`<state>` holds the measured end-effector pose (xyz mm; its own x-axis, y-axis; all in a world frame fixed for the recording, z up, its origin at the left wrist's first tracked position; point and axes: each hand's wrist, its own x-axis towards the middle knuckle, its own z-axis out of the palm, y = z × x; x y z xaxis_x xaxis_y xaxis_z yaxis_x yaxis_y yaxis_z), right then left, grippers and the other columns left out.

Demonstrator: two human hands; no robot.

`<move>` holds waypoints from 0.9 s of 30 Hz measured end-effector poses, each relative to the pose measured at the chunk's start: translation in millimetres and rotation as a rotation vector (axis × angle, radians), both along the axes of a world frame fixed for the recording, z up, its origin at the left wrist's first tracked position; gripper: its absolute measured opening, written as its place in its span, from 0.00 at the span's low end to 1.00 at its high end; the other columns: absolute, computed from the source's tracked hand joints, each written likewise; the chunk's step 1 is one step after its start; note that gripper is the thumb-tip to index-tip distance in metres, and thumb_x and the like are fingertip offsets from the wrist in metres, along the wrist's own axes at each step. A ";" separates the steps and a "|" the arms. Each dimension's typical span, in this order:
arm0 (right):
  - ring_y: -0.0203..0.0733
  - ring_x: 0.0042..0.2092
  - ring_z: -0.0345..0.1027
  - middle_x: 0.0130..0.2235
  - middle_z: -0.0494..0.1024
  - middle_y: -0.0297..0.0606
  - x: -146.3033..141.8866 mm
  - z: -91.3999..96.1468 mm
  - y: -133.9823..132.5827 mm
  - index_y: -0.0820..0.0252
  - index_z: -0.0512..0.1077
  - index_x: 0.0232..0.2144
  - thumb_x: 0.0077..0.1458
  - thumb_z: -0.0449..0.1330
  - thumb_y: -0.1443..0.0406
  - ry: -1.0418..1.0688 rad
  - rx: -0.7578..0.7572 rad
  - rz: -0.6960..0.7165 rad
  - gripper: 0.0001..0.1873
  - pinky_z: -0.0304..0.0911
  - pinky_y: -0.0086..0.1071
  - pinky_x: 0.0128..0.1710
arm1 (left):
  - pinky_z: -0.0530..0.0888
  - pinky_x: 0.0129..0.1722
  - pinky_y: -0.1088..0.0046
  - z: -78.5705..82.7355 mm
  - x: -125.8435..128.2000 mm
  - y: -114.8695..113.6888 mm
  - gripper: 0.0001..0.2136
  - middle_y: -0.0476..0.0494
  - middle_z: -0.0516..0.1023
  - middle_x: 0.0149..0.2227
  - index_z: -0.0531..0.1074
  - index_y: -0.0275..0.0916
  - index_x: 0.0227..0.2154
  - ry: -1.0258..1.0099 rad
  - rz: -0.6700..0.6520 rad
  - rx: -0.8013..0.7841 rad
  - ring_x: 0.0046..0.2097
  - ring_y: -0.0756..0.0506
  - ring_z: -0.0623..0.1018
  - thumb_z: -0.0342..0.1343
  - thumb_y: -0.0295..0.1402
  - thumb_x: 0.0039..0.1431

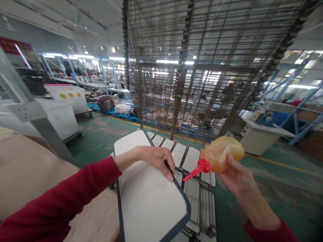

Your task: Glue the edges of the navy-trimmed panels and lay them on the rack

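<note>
My left hand [159, 160] pinches the dark edge of a large white panel [148, 201] with rounded corners, thumb on its white face. The panel lies tilted in front of me, its lower end out of frame. In my right hand [237, 178] is a yellowish squeeze bottle [223, 153], fingers wrapped around its body. Its red nozzle [196, 169] points down and left, with the tip just right of the panel's dark edge. Whether the tip touches anything, I cannot tell. Behind the panel, several smaller white dark-edged panels [179, 154] lie in rows.
A tall wire rack [181, 67] rises just beyond the panels. A brown board surface [96, 218] and a metal post [32, 111] stand at left, near white bins [60, 117]. A pale table [264, 134] is at right. Blue pallets hold piled goods farther back.
</note>
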<state>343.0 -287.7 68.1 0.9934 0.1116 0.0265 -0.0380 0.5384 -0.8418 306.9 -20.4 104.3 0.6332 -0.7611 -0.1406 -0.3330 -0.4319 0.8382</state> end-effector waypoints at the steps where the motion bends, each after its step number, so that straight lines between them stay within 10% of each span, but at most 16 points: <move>1: 0.51 0.47 0.72 0.47 0.77 0.46 -0.3 1.2 0.4 0.58 0.75 0.42 0.24 0.74 0.60 -0.001 -0.012 0.018 0.36 0.71 0.39 0.42 | 0.70 0.33 0.75 -0.1 -0.3 0.0 0.13 0.47 0.82 0.29 0.82 0.39 0.31 0.004 0.000 -0.005 0.30 0.48 0.76 0.66 0.43 0.47; 27: 0.39 0.26 0.72 0.27 0.79 0.35 2.7 6.6 20.3 0.59 0.77 0.26 0.19 0.78 0.61 -0.099 -0.082 0.096 0.25 0.71 0.27 0.27 | 0.71 0.34 0.76 -6.4 0.4 5.3 0.13 0.48 0.82 0.30 0.82 0.37 0.32 0.083 -0.005 -0.051 0.31 0.49 0.77 0.67 0.42 0.47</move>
